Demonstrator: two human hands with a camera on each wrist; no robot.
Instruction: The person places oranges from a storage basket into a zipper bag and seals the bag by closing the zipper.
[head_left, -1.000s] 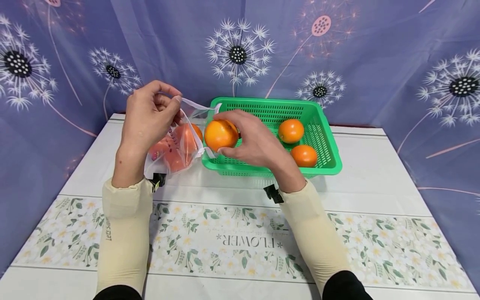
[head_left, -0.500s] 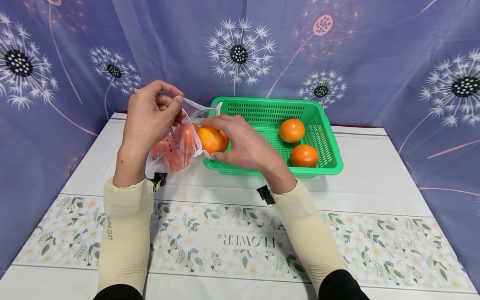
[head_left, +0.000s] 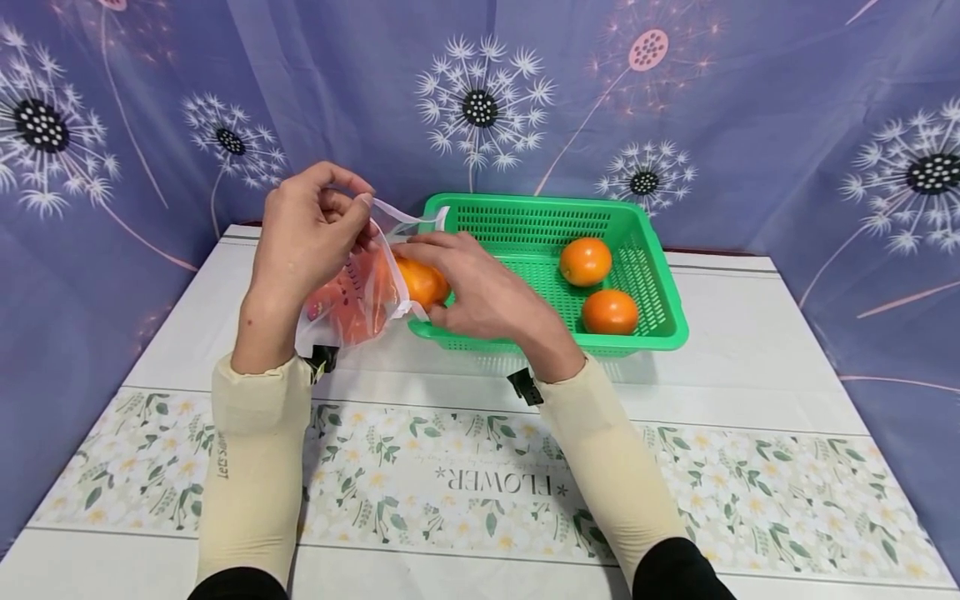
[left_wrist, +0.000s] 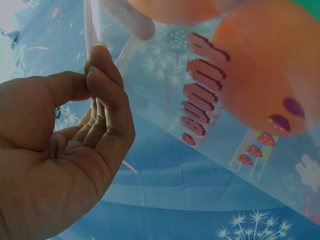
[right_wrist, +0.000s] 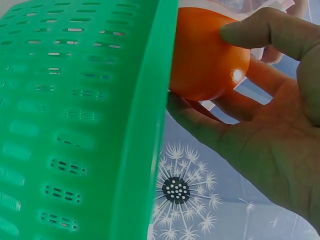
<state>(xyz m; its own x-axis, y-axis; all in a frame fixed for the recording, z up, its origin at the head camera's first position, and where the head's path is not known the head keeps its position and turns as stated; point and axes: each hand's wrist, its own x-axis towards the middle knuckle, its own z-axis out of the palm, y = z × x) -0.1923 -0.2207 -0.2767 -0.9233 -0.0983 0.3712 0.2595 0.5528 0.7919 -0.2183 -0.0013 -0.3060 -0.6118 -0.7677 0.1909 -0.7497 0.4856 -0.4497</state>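
My left hand (head_left: 318,221) pinches the white-edged rim of a clear plastic bag (left_wrist: 165,100), which bears red "BUNNY" lettering and strawberries. Orange fruit (left_wrist: 265,65) shows through the bag's wall. With curled fingers and thumb, my right hand (head_left: 480,287) grips an orange (right_wrist: 207,55) at the bag's mouth, beside the basket's left rim; in the head view the fingers cover part of it. Two more oranges, one farther back (head_left: 586,262) and one nearer (head_left: 611,312), lie in the right half of the green basket (head_left: 663,275).
The basket stands at the back of a white table (head_left: 375,500) with a floral strip. Behind and beside the table hangs a purple curtain (head_left: 337,100) with dandelion prints.
My right hand has moved left with the orange, from over the basket's left end into the bag's mouth. The left hand still holds the rim, shifted slightly right in view.
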